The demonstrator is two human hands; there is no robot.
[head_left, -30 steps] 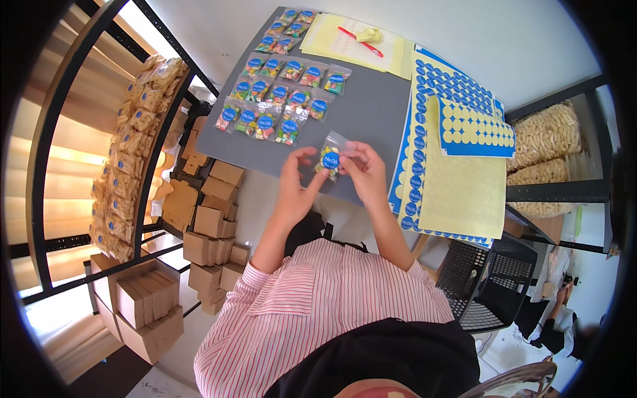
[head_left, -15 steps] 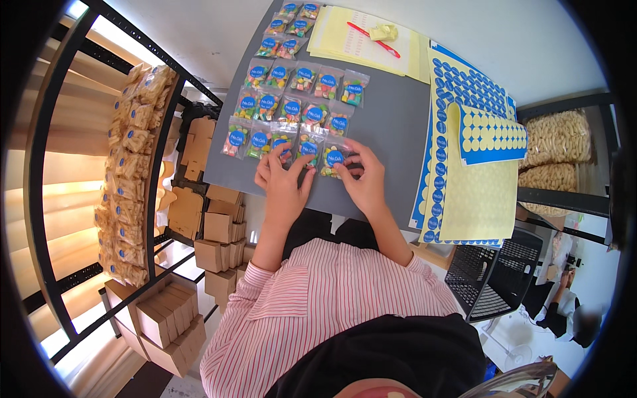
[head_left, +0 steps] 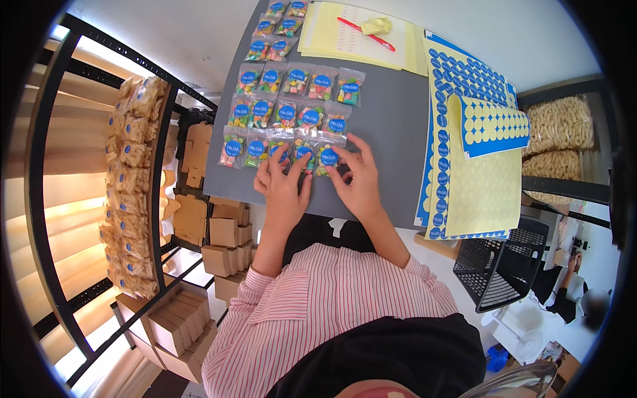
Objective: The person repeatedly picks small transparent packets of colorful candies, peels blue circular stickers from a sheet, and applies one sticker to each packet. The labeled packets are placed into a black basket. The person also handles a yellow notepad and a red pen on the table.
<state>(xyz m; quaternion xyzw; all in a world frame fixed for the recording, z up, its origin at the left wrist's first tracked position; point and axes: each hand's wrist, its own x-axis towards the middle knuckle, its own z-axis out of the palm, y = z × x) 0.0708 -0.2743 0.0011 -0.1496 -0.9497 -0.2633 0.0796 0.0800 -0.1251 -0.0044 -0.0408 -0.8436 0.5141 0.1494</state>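
Small clear zip bags of colourful candies, each with a round blue sticker, lie in rows on the grey table (head_left: 391, 119). My right hand (head_left: 361, 179) is at the right end of the nearest row. Its fingertips and thumb close on the right side of the last candy bag (head_left: 328, 158), which lies flat. My left hand (head_left: 284, 192) rests with spread fingers over the neighbouring candy bags (head_left: 303, 159), partly covering two of them. Its fingertips touch their fronts and hold nothing up.
Yellow sheets (head_left: 325, 46) with a red pen (head_left: 366, 34) and a crumpled yellow scrap (head_left: 377, 26) lie at the back. Blue sticker sheets (head_left: 481, 83) and yellow backing paper (head_left: 488, 199) cover the right side. A black crate (head_left: 501, 262) stands lower right; shelves flank the table.
The view has shifted slightly. My right hand's index finger now reaches a little further up beside the last bag's upper corner. My left hand stays over the same bags.
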